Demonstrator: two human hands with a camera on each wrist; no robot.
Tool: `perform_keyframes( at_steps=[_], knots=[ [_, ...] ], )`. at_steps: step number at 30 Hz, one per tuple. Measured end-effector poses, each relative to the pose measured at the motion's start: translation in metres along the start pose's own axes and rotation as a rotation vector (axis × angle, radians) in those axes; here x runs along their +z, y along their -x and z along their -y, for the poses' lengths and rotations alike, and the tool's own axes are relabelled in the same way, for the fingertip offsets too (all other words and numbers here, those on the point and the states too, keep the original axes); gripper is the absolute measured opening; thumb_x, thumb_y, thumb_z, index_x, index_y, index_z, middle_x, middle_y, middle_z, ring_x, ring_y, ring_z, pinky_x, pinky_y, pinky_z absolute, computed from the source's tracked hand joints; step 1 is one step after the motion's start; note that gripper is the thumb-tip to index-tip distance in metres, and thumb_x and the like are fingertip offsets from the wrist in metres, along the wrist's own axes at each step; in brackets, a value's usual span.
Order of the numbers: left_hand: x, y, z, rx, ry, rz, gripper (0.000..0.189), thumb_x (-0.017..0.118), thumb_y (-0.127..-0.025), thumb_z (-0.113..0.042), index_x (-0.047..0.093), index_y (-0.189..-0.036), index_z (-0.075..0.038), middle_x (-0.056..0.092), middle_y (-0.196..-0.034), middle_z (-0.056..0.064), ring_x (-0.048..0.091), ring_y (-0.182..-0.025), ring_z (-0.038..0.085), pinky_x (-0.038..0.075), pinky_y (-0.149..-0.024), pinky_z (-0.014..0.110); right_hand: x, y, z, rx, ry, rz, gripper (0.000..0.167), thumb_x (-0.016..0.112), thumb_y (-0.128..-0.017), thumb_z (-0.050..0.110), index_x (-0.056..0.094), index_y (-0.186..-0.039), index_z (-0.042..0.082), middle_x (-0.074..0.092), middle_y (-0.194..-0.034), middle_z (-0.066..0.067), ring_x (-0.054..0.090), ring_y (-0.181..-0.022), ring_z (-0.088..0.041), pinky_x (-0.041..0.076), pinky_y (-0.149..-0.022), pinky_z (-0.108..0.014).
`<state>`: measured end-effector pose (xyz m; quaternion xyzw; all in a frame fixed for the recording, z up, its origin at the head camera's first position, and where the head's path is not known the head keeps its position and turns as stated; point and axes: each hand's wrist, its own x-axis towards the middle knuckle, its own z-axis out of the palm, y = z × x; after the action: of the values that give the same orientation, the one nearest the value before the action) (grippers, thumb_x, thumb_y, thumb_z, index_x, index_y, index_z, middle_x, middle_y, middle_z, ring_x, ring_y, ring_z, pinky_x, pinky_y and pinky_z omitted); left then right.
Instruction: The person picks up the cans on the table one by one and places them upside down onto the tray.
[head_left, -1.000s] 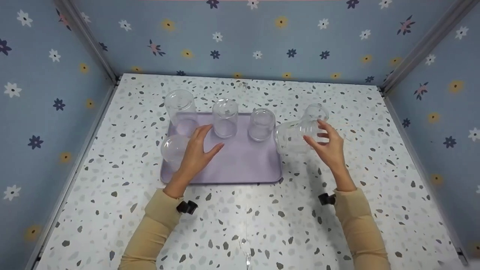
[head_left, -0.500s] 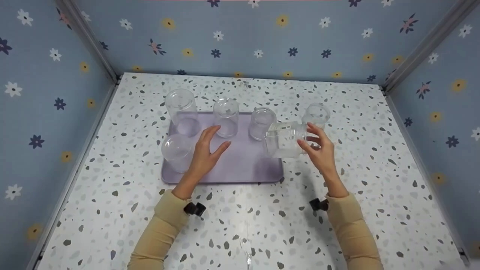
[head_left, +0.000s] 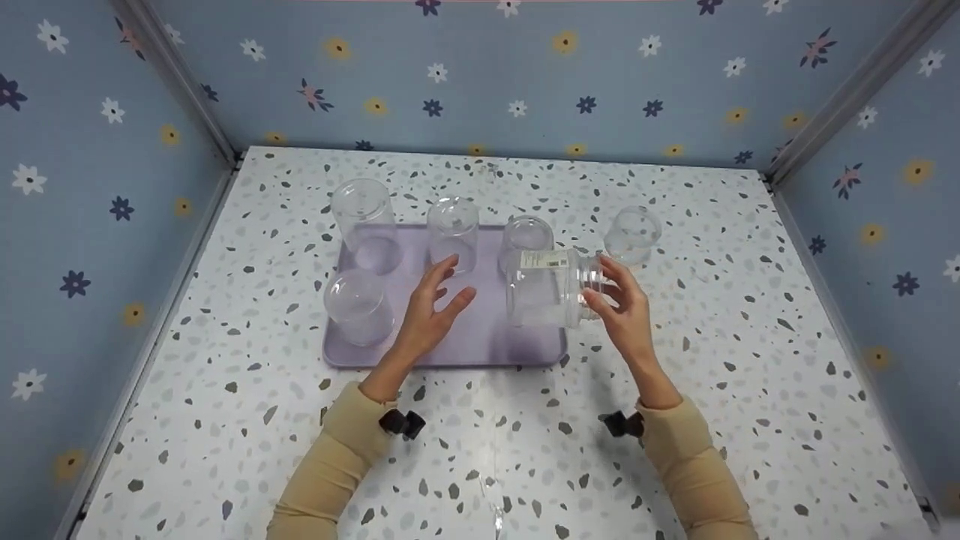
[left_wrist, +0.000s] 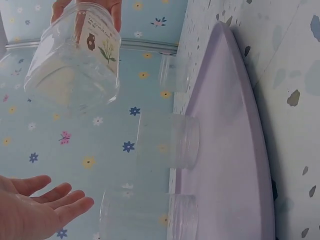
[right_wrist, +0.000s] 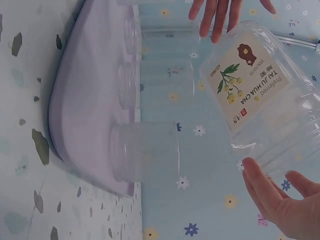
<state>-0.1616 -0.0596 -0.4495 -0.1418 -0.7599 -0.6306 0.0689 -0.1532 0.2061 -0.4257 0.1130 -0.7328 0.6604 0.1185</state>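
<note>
Right hand (head_left: 628,313) pinches clear "Tai Ju Hua Cha" jar (head_left: 538,296) by neck, sideways above lilac tray's (head_left: 480,341) right edge; neck likely easier to grasp than broad body. Left hand (head_left: 429,315), thumb parted from fingers, holds nothing.

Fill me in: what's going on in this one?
A person's right hand holds a clear labelled jar by its neck end, on its side above the right part of a purple tray. The left hand is open over the tray, holding nothing. Four clear containers stand on the tray; another one stands on the table to the right.
</note>
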Motion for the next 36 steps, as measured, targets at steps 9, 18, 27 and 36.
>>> perform_keyframes(
  at_steps=[9, 18, 27, 36],
  knots=[
    [0.008, 0.006, -0.026, -0.026, 0.079, 0.097, 0.081, 0.062, -0.079, -0.04, 0.027, -0.134, 0.007, 0.028, -0.135, 0.025, 0.032, -0.12, 0.036, 0.033, -0.089, 0.054, 0.011, 0.007, -0.028, -0.032, -0.12, 0.048, 0.05, 0.058, -0.079, 0.0, 0.041, -0.126, -0.007, 0.045, -0.117, -0.028, 0.05, -0.096, -0.039, 0.049, -0.073, -0.031],
    [0.015, 0.005, -0.024, -0.005, 0.152, 0.176, 0.1, 0.064, -0.071, -0.054, 0.019, -0.138, 0.005, 0.025, -0.135, 0.027, 0.033, -0.118, 0.038, 0.038, -0.085, 0.052, 0.025, 0.012, -0.035, -0.107, -0.169, 0.069, 0.053, 0.057, -0.077, -0.001, 0.039, -0.125, -0.01, 0.039, -0.122, -0.032, 0.047, -0.102, -0.034, 0.045, -0.08, -0.036],
    [0.018, 0.006, -0.022, -0.005, 0.195, 0.168, 0.092, 0.069, -0.072, -0.037, 0.02, -0.138, 0.005, 0.029, -0.131, 0.026, 0.038, -0.111, 0.035, 0.041, -0.08, 0.045, 0.03, 0.014, -0.041, -0.126, -0.21, 0.074, 0.057, 0.059, -0.076, 0.007, 0.037, -0.126, -0.01, 0.042, -0.124, -0.023, 0.045, -0.104, -0.035, 0.046, -0.08, -0.034],
    [0.017, 0.005, -0.025, 0.018, 0.169, 0.141, 0.076, 0.067, -0.073, -0.009, 0.025, -0.135, 0.008, 0.038, -0.12, 0.023, 0.041, -0.105, 0.029, 0.043, -0.078, 0.041, 0.029, 0.014, -0.044, -0.086, -0.236, 0.094, 0.057, 0.055, -0.077, 0.004, 0.034, -0.129, -0.009, 0.04, -0.128, -0.018, 0.036, -0.113, -0.043, 0.043, -0.085, -0.038]
  ],
)
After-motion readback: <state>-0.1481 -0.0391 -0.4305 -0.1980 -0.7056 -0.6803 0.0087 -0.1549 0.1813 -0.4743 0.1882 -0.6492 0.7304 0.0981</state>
